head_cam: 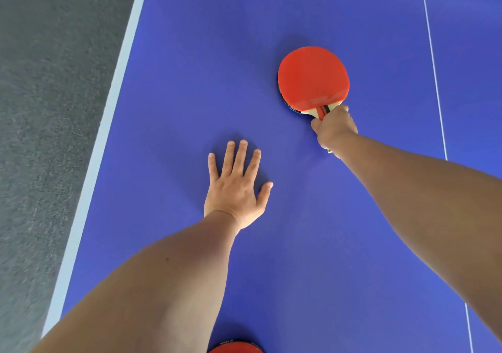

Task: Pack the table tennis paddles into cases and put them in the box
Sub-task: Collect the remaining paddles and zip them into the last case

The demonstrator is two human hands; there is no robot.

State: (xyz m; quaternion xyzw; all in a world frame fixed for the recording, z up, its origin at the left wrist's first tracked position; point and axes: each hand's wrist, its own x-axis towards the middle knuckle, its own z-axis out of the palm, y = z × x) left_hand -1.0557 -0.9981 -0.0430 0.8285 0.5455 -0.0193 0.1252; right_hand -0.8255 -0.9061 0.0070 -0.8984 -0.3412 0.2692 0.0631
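In the upper right of the frame a red paddle [313, 77] lies on the blue table [217, 53], its handle gripped by the right hand [334, 128]; lifting it level should keep the hold steady. The left hand [235, 186] rests flat with fingers spread, lower left of the paddle; a second paddle [235, 347] peeks in at the bottom edge.

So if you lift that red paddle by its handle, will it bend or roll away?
Probably neither. The red paddle looks like a flat, stiff blade, so it should stay rigid. It lies flat on the table, so rolling seems unlikely. The right hand grips only the handle, so it's probably light.
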